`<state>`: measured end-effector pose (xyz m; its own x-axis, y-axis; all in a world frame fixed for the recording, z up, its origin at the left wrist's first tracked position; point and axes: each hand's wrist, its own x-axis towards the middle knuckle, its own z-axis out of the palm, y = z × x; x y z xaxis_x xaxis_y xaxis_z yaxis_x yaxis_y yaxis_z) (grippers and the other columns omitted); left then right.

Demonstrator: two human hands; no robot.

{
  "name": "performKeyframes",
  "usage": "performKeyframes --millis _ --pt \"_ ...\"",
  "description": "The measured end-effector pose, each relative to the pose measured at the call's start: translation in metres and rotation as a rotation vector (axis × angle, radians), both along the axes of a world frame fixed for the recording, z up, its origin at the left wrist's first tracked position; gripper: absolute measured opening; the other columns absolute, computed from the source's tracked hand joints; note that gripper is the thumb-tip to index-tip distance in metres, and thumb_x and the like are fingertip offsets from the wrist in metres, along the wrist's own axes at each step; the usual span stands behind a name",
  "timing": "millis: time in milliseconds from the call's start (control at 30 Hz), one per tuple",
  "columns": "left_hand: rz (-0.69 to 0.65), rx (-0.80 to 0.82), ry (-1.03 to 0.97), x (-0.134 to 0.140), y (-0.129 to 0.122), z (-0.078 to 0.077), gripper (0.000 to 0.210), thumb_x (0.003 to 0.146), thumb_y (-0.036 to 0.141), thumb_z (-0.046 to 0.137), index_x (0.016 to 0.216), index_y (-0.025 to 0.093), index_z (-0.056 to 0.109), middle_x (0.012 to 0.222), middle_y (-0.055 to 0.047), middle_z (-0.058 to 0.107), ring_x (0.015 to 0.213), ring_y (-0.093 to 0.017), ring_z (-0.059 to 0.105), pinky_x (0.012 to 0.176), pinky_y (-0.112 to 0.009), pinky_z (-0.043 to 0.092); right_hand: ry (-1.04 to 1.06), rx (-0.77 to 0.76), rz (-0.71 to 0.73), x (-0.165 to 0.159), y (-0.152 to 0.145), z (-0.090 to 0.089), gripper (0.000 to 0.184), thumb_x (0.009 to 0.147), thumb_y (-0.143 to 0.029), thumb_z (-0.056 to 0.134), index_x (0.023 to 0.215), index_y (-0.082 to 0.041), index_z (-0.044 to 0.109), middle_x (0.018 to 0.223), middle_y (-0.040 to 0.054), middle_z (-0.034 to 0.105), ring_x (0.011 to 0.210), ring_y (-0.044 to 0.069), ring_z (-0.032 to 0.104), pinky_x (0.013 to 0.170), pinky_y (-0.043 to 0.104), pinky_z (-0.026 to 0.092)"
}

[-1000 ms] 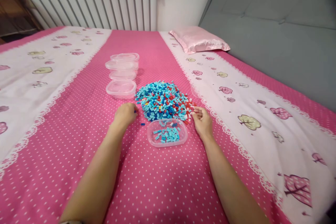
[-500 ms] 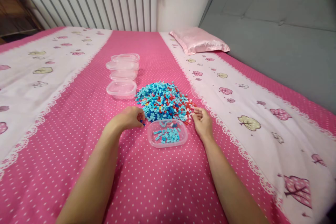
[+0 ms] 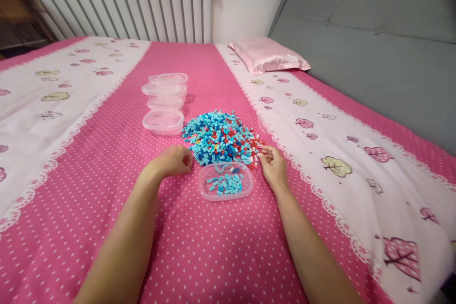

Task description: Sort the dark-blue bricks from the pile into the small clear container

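Observation:
A heap of small toy bricks (image 3: 223, 137), mostly light and dark blue with red, white and a few yellow ones, lies on the pink bedspread (image 3: 221, 247). My left hand (image 3: 175, 159) rests at its near left edge, fingers curled inward; what they hold, if anything, is hidden. At the right edge, by the red and white bricks, lies my right hand (image 3: 274, 166), its fingers loosely stretched and apart, with nothing visible in them. Between my hands stands a clear plastic box (image 3: 204, 190), in which several light blue bricks (image 3: 228, 183) lie scattered.
Several clear plastic boxes (image 3: 163, 121) stand in a row left of the heap. What looks like a clear lid (image 3: 262, 123) lies to its right. Farther back are a pink pillow (image 3: 269, 54), a grey backrest (image 3: 374, 42) and a white radiator (image 3: 156, 4).
Dark blue bricks that showed under my left fingertips are out of sight now, and those fingers are drawn in closer. My right hand keeps nearly the same place.

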<state>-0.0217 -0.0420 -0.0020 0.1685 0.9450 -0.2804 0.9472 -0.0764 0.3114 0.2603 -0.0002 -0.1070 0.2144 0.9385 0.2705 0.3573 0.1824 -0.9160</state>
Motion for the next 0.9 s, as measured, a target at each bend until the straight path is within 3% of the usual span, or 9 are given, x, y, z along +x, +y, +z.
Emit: performKeyframes --millis 133,300,633,900 --pt "0.081 0.118 -0.214 -0.007 0.004 0.001 0.010 0.061 0.022 0.054 0.068 0.018 0.059 0.067 -0.001 0.064 0.064 -0.016 0.058 0.058 -0.024 0.041 0.008 -0.003 -0.001 -0.001 0.000 0.001 0.034 0.069 -0.033 0.057 0.096 -0.013 0.057 0.086 0.0086 0.062 0.067 0.017 0.055 0.068 0.035 0.048" --pt "0.060 0.169 -0.370 0.003 0.011 -0.009 0.017 0.062 0.028 0.058 0.075 0.017 0.057 0.074 -0.002 0.064 0.069 -0.016 0.059 0.061 -0.025 0.044 0.014 -0.007 0.008 0.000 0.001 0.000 0.033 0.070 -0.033 0.056 0.097 -0.013 0.057 0.087 0.0088 0.062 0.067 0.016 0.055 0.068 0.035 0.048" --pt "-0.056 0.196 -0.041 0.011 0.010 -0.018 0.038 0.061 0.028 0.062 0.097 0.015 0.058 0.085 -0.005 0.060 0.073 -0.018 0.057 0.069 -0.029 0.043 0.004 0.002 0.009 0.000 0.001 0.000 0.031 0.070 -0.031 0.056 0.096 -0.014 0.058 0.087 0.0084 0.062 0.067 0.016 0.056 0.068 0.034 0.048" --pt "0.018 0.267 0.110 0.028 0.008 -0.025 0.038 0.066 0.031 0.060 0.100 0.014 0.054 0.093 -0.011 0.059 0.080 -0.023 0.057 0.070 -0.030 0.042 -0.002 0.000 0.007 0.000 0.001 -0.001 0.030 0.071 -0.031 0.056 0.095 -0.014 0.058 0.087 0.0081 0.063 0.068 0.016 0.056 0.068 0.034 0.048"
